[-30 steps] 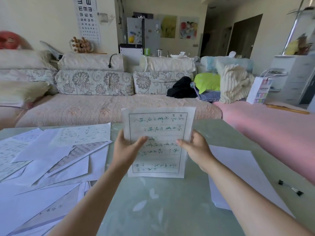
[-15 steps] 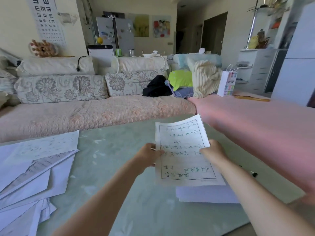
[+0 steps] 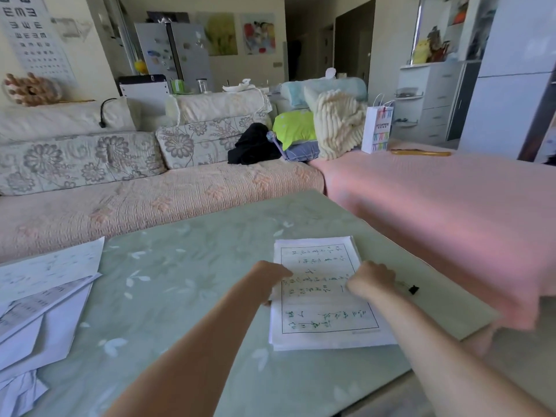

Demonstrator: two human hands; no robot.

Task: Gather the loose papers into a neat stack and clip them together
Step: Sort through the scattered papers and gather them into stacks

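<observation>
The sheet is down on the stack now.

A moment ago both hands held the written sheet point(image 3: 323, 291) up in the air; now it lies on the small stack point(image 3: 328, 341) at the right of the counter point(image 3: 186, 284). The left hand point(image 3: 270, 276) and right hand point(image 3: 371, 278) press its side edges, fingers bent on the paper. More loose papers point(image 3: 39, 296) wait far left, and the clip point(image 3: 412, 289) sits just right of the right hand.

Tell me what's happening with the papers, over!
Both hands on the stack: left hand at its left edge, right hand on top. Loose papers wait far left. Clip lies unused right of the stack. Nothing blocking.
</observation>
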